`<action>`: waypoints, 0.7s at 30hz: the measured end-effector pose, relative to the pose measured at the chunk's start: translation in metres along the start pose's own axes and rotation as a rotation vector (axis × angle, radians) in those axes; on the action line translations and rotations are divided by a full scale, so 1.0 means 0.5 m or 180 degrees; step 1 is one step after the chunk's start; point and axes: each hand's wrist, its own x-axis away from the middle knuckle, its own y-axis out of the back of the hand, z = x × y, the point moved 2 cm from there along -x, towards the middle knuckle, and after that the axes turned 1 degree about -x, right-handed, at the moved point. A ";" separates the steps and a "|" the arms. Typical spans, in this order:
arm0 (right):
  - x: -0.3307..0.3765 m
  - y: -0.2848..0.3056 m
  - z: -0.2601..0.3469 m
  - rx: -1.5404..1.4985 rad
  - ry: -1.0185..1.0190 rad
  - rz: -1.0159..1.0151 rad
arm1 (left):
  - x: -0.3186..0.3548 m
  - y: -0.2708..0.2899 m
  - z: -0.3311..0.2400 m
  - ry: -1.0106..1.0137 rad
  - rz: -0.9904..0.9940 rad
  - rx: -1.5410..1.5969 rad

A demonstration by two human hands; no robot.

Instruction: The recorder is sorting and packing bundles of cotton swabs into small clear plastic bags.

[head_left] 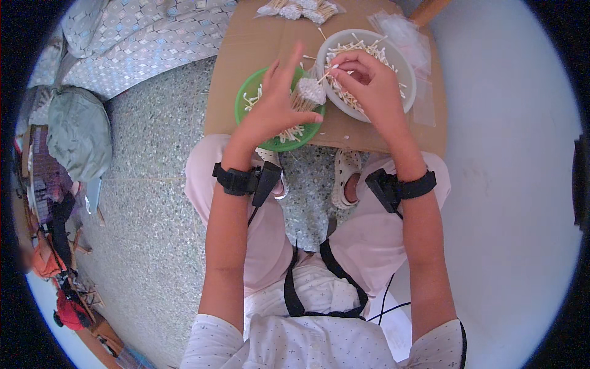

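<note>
My left hand (275, 106) is over the green bowl (242, 118), fingers stretched upward and thumb held out to the side. A bundle of cotton swabs (311, 91), white tips facing me, sits between that thumb and the fingers; whether the palm touches it I cannot tell. Between thumb and fingertips, my right hand (367, 83) pinches a single cotton swab (324, 76), its lower end at the bundle. That hand is above the white bowl (407, 101), which is full of loose swabs (375, 48). More loose swabs lie in the green bowl, partly hidden by my left hand.
Both bowls stand on a brown cardboard surface (258, 37). Several swab bundles (301, 10) lie at its far edge. Clear plastic bags (409, 43) are right of the white bowl, near the pale wall (504, 154). A patterned cloth (153, 43) hangs at the left.
</note>
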 end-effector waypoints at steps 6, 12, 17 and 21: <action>-0.001 -0.003 -0.008 0.0106 0.0167 0.0070 | -0.002 -0.010 -0.010 0.0228 0.0200 0.0153; 0.001 -0.006 -0.009 0.0161 0.0074 0.0007 | -0.002 -0.014 -0.011 0.0401 0.0184 0.0077; 0.009 -0.009 0.010 0.0662 0.0207 -0.0013 | 0.003 -0.018 -0.006 0.0362 0.0081 0.0001; 0.012 -0.013 0.009 0.0756 0.0467 0.0032 | 0.003 -0.020 -0.004 0.0261 0.0003 -0.0076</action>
